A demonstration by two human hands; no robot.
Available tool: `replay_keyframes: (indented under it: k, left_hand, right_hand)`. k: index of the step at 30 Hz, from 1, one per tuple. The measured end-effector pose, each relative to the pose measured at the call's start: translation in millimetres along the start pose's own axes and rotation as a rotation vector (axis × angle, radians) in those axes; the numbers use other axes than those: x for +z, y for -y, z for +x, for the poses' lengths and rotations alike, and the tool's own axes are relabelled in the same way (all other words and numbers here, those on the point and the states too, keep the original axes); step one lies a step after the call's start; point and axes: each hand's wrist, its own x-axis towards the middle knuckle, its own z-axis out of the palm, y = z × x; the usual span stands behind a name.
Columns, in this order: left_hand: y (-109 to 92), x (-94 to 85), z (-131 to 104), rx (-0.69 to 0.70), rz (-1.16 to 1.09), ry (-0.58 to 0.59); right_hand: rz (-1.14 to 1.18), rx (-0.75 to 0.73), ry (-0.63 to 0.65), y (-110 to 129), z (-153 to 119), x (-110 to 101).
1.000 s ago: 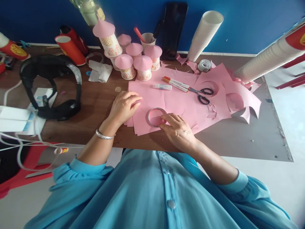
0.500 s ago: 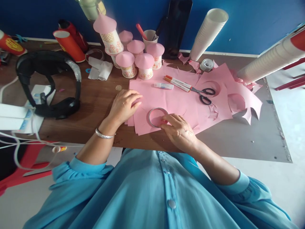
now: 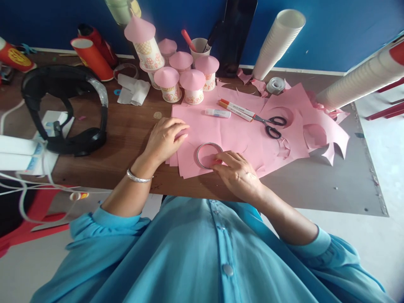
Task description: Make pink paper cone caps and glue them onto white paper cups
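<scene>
Pink paper sheets (image 3: 205, 130) lie overlapping on the brown table. A thin round ring (image 3: 198, 156) rests on the paper near the front edge. My right hand (image 3: 238, 174) pinches the ring's right side between thumb and fingers. At the paper's left edge my left hand (image 3: 167, 136) lies with its fingers apart, holding nothing. On the sheets behind the ring are a glue stick (image 3: 217, 113), two markers (image 3: 236, 110) side by side and open black-handled scissors (image 3: 273, 127).
Several small paper-cup towers with pink cone roofs (image 3: 192, 81) stand at the back. A black headset (image 3: 78, 147) sits left, beside white cables. Stacked white cups (image 3: 277, 44), a tape roll (image 3: 275, 85) and cut pink scraps (image 3: 328, 132) are on the right.
</scene>
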Motion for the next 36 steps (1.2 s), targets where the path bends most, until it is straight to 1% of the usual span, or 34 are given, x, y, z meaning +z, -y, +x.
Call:
replay_keyframes:
  k: [6,16,25,29,34,36]
  left_hand:
    - [-1.4,-1.2,0.3,-0.019,-0.006,0.016]
    - [-1.6,-0.8,-0.6,-0.027,-0.023,0.008]
    - [-5.4,-4.1,-0.2,-0.046,-0.034,0.039]
    - [-6.3,-4.8,-0.3,-0.053,-0.032,0.047]
    - [-7.0,-4.3,-0.7,-0.061,-0.034,0.057]
    - [-7.1,-3.9,-0.9,-0.058,-0.025,0.056]
  right_hand:
    - [0.008,0.005,0.003,-0.5,0.0,-0.2]
    - [-0.003,0.015,0.025,-0.2,-0.6,-0.5]
    - [-0.028,-0.020,-0.009,0.8,1.3,-2.8]
    - [-0.023,-0.043,0.005,-0.1,2.3,-5.6]
    - [-0.023,-0.018,0.051,0.4,2.6,-9.2]
    - [-0.023,-0.015,0.052,0.6,2.5,-9.7]
